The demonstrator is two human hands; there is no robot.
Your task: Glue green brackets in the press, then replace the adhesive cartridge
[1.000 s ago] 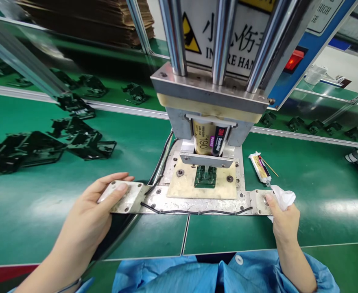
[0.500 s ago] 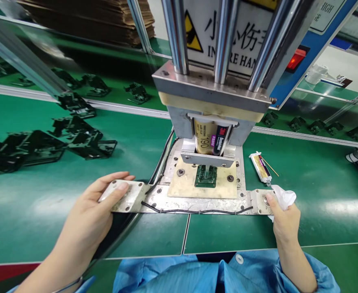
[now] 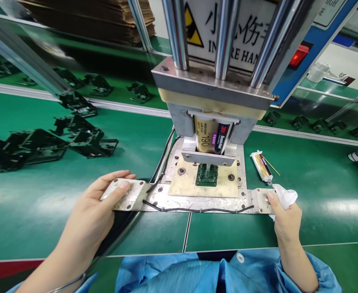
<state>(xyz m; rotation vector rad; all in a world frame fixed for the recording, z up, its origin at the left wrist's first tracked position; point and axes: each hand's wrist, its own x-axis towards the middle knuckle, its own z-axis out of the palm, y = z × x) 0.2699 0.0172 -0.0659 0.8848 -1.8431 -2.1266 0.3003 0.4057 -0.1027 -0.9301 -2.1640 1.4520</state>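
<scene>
My left hand (image 3: 92,211) is wrapped round the left metal button block (image 3: 134,194) of a small press, thumb lying on its top face. At the other end, my right hand (image 3: 289,221) is closed with a crumpled white tissue (image 3: 284,196) in it, and its thumb rests on the right button block (image 3: 260,199). Between my hands, the lowered press head (image 3: 212,95) holds a dual-barrel adhesive cartridge (image 3: 208,136). Directly beneath it a small green circuit-board part (image 3: 206,179) sits on the cream fixture plate (image 3: 179,187). The cartridge's lower end is hidden behind a metal bar.
Several dark green part assemblies (image 3: 47,146) lie on the green bench (image 3: 136,134) at left. A second adhesive cartridge (image 3: 261,167) and a thin wooden stick (image 3: 271,165) lie right of the press. Black cables (image 3: 163,158) run along its left side. Stacked brown cardboard (image 3: 90,18) stands behind.
The view shifts very slightly. Both hands stay on the button blocks, and the press head and the part beneath it look unchanged.
</scene>
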